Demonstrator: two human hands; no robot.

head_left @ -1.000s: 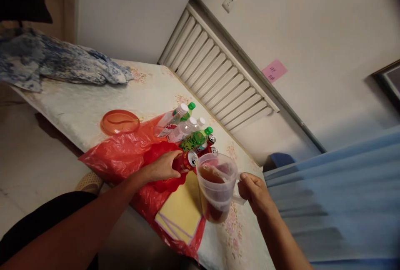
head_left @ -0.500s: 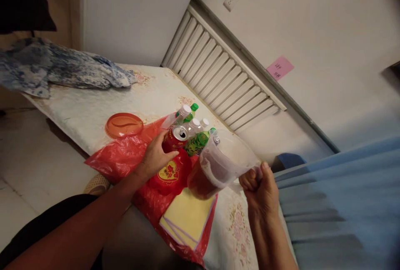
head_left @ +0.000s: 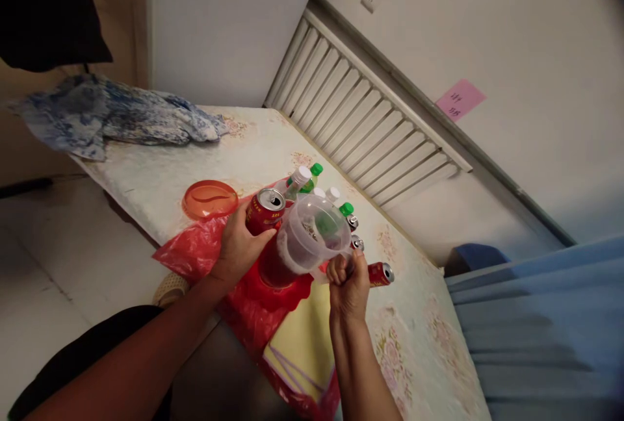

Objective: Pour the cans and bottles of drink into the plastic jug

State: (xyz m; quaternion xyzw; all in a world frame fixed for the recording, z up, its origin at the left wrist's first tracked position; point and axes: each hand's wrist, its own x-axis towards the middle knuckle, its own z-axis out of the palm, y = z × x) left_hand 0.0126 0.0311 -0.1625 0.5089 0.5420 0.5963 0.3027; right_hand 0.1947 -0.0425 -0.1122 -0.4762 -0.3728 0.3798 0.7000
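My left hand [head_left: 242, 242] is wrapped round a red drink can [head_left: 263, 214] with its tab end up and opened. Just right of the can, a clear plastic measuring jug [head_left: 305, 245] holds dark reddish-brown liquid with froth above it. My right hand [head_left: 350, 278] grips the jug by its handle. The jug is over a red scalloped dish [head_left: 292, 301]; I cannot tell whether it touches it. Beneath lie a red plastic bag [head_left: 190, 245] and a folded yellow cloth [head_left: 305, 336] with purple edging.
Several bottles with white or green caps [head_left: 316, 169] stand behind the jug. A red can [head_left: 381, 274] lies on its side to the right. An orange lid [head_left: 209, 199] and a blue patterned cloth [head_left: 156, 112] lie on the flowered tabletop [head_left: 263, 141]. A radiator [head_left: 370, 115] runs along the wall.
My right hand has brought the jug leftward, from above the yellow cloth to over the red dish, close beside the can. The lying can and other cans behind have come into view.
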